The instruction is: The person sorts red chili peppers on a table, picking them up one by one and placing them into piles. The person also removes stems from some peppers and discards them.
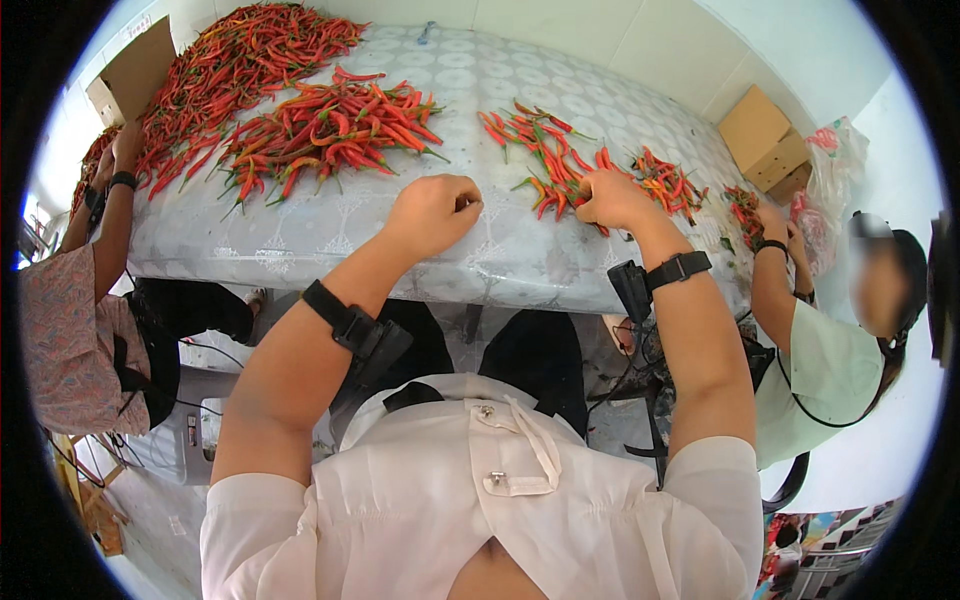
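My left hand is above the table's near side, its fingers curled in. No pepper sticks out of it, and the inside of the grip is hidden. To its upper left lies a heap of red chili peppers with green stems. My right hand has its fingertips pinched on a red chili pepper at the near edge of a smaller, loose group of chili peppers. Another small pile of chili peppers lies just right of that hand.
A patterned, plastic-covered table spans the front. A large chili mound fills its far left, beside a cardboard piece. Co-workers' hands are at the left and right ends. A cardboard box and clear plastic bag stand far right.
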Demonstrator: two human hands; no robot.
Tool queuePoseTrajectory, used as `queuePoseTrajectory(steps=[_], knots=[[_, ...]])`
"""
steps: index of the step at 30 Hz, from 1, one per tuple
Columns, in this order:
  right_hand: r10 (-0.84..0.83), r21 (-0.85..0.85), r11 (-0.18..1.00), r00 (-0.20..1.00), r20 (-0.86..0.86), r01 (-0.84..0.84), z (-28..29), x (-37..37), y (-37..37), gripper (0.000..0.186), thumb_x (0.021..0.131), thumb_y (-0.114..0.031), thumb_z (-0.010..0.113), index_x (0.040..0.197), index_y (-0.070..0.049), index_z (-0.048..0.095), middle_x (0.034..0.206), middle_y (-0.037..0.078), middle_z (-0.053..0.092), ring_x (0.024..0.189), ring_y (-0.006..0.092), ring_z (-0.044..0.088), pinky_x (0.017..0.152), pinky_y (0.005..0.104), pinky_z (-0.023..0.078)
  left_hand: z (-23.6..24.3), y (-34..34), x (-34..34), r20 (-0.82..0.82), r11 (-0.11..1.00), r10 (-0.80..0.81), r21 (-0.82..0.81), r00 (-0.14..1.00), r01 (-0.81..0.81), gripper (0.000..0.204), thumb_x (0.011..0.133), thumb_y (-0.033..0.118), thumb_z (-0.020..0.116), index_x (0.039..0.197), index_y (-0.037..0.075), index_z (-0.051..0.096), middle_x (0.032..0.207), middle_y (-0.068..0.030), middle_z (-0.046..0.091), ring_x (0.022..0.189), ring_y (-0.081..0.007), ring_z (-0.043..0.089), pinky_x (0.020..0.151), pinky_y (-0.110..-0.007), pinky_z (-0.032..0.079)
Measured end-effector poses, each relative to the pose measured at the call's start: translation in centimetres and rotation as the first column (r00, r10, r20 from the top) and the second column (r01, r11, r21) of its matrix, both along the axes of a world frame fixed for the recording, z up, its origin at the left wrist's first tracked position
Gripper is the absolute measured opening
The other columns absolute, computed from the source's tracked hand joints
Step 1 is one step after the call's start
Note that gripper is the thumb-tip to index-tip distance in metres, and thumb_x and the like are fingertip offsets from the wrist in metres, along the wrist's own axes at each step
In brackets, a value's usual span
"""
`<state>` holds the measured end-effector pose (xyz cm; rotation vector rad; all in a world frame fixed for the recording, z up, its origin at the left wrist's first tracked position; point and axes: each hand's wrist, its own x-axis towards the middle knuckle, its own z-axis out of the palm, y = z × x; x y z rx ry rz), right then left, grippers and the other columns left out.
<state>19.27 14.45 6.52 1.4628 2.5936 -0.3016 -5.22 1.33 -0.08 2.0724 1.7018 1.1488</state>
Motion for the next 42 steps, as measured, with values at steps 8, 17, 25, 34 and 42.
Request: queuePoseTrajectory(steps=[8,17,25,34,42], knots=[[-0.114,-0.057,0.993,0.939,-0.325,0.101,-1.0,1.7,1.9,0.03,0.068,-0.02,0.068,0.087,0.003,0.064,0.074,0.017,0.065,0.072,0.0269,0.065,0.067,0.0384,0.049,0.1,0.2,0.3,0.018,1.0,-0.002,-0.021,1.0,0.002,0.017,0.08,0.017,0.065,0.088,0.002,0.067,0.079,-0.0146,0.066,0.072,-0.0285,0.064,0.065,-0.037,0.05],[-0.001,0.176,0.984,0.992,-0.125,0.024,-1.9,-3.6,0.5,0.042,0.07,-0.035,0.072,0.079,0.005,0.062,0.072,0.019,0.064,0.063,0.0306,0.063,0.062,0.0404,0.049,0.0,0.2,0.1,-0.004,1.0,0.003,-0.008,1.0,-0.003,0.017,0.08,0.018,0.066,0.087,0.003,0.067,0.079,-0.0144,0.066,0.071,-0.0281,0.064,0.065,-0.037,0.05],[-0.036,0.084,0.996,0.998,-0.057,0.041,-1.3,-4.6,0.2,0.037,0.066,-0.031,0.07,0.078,0.004,0.068,0.08,0.022,0.068,0.078,0.0327,0.068,0.07,0.0396,0.054,-0.2,0.1,0.1,0.019,1.0,0.0,-0.006,1.0,0.0,0.016,0.08,0.018,0.066,0.088,0.004,0.068,0.078,-0.0137,0.066,0.071,-0.0271,0.064,0.065,-0.037,0.05],[0.001,0.076,0.997,0.999,-0.051,0.003,-1.5,-3.9,0.2,0.026,0.063,-0.02,0.071,0.074,0.003,0.064,0.077,0.021,0.066,0.074,0.0326,0.067,0.066,0.0398,0.052,-0.3,0.3,0.1,-0.002,1.0,0.002,-0.007,1.0,-0.002,0.018,0.08,0.019,0.065,0.088,0.004,0.069,0.078,-0.0139,0.067,0.072,-0.028,0.065,0.066,-0.038,0.05],[0.113,0.019,0.993,0.993,0.013,-0.114,1.4,-3.7,1.1,0.025,0.063,-0.019,0.072,0.071,0.003,0.063,0.071,0.019,0.065,0.068,0.0276,0.065,0.063,0.0389,0.05,-0.3,0.3,0.1,-0.029,1.0,0.002,0.013,1.0,-0.001,0.018,0.079,0.02,0.065,0.087,0.004,0.069,0.078,-0.0139,0.067,0.072,-0.0289,0.065,0.066,-0.038,0.05]])
